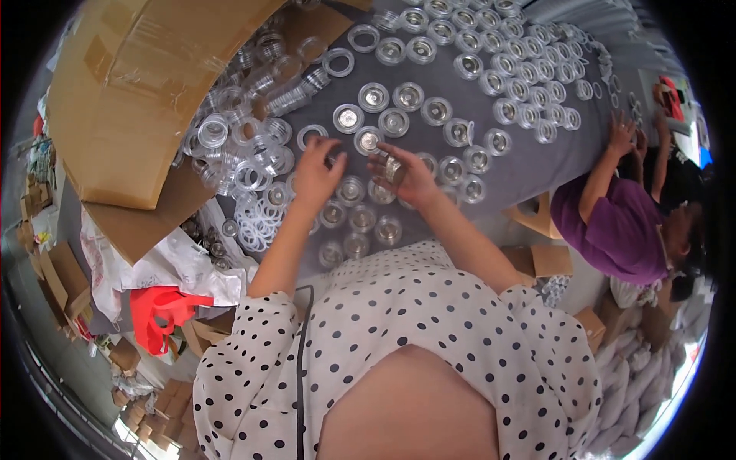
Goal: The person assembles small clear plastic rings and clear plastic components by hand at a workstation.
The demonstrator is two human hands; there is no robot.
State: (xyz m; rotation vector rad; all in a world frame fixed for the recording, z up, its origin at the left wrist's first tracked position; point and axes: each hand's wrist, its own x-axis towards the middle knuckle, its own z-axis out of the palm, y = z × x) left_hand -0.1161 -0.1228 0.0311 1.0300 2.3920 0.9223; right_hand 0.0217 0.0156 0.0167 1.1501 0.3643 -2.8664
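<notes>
My right hand (pixel 410 178) holds a small stack of silver metal discs (pixel 393 169) in its curled fingers. Its fingertips reach the edge of a round clear plastic case (pixel 369 140) with a silver centre. To the left, my left hand (pixel 314 175) hovers over the table, slightly blurred, thumb and fingers apart and nothing visible between them. Beyond its fingertips lies a clear plastic ring (pixel 312 136). Similar round cases with silver centres, such as one case (pixel 348 118), sit around both hands. Some cases below are partly covered by my arms.
A large cardboard box (pixel 123 100) lies tipped at the left, beside a heap of clear rings and cases (pixel 245 138). White rings (pixel 261 225) are piled nearby. Rows of cases (pixel 529 73) cover the grey table's (pixel 491 180) far right. Another person in a purple top (pixel 613 222) works there.
</notes>
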